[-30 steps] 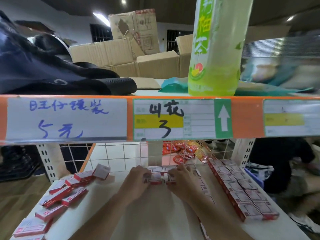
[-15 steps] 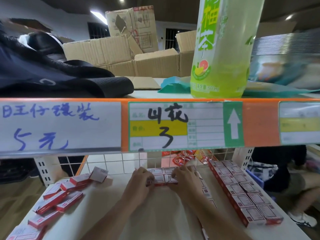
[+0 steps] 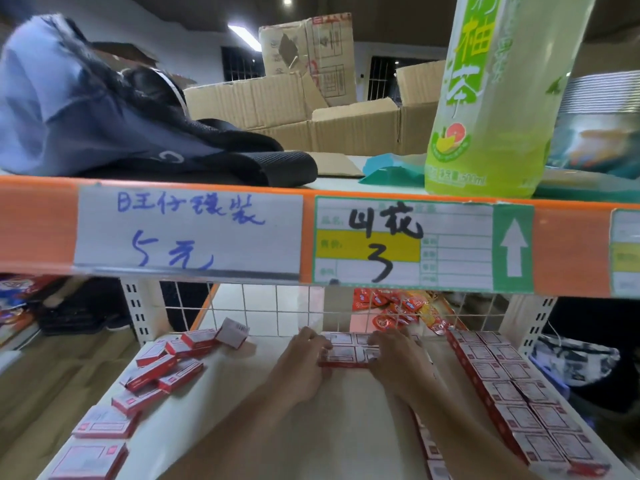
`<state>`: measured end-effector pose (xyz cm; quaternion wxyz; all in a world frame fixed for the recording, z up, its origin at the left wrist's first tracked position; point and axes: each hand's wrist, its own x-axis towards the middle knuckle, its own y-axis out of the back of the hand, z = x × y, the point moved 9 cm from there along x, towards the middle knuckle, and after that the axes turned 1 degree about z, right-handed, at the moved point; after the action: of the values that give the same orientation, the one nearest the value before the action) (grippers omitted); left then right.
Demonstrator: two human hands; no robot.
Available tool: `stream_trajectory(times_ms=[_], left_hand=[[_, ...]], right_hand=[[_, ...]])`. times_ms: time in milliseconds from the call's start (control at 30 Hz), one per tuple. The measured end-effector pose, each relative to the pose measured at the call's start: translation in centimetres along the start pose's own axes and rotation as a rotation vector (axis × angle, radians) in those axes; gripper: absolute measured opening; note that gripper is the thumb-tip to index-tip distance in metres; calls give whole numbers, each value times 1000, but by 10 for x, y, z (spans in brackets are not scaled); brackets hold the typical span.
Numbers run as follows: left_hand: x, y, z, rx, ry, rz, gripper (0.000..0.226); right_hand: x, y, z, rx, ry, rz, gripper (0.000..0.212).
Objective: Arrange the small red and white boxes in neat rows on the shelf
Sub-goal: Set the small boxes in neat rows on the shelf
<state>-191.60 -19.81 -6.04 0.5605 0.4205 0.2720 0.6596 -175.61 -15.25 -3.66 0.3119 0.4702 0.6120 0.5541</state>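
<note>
- The step in hand looks like squaring up a short block. The left hand (image 3: 304, 362) and the right hand (image 3: 398, 367) meet towards the back of the lower shelf (image 3: 346, 427).
- Both hands have curled fingers on the middle block of boxes (image 3: 343, 356), the left at its left end and the right over its right end. The block lies flat, just in front of the wire back (image 3: 263, 306).
- A finished double row (image 3: 512, 389) runs front to back along the shelf's right side.
- The loose boxes (image 3: 162, 372) lie scattered at the left, some askew, one tipped up near the back.
- Next, probably: let go, reach left for a loose box, and set it label-up and flush against the block without nudging the placed ones.
</note>
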Motion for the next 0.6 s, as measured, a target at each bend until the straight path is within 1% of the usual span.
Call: stream_trajectory(times_ms=[67,133,233,333,367,467,500,600], left_hand=[[-9,15,-12,53,56,8,36],[-23,32,-28,148,130,9,35],[-49,55,-51,198,215,34,35],[-72,73,-66,207,196,27,29],[-79,80,-71,177,210,36,28],[-105,116,-84,189,298,175,28],[-114,127,-87,194,329,211,25],[-144,161,-95,101,393,320,12]], right_hand=[[3,4,-13,19,27,20,41],[6,1,-35,32,93,22,41],[4,-8,-76,74,203,12,37],[0,-21,-118,118,309,-50,36],[-2,-24,-131,122,342,-63,36],[-6,-32,-170,141,434,-83,36],[-8,-35,-183,157,461,-85,36],[-12,-43,-220,232,529,-85,38]])
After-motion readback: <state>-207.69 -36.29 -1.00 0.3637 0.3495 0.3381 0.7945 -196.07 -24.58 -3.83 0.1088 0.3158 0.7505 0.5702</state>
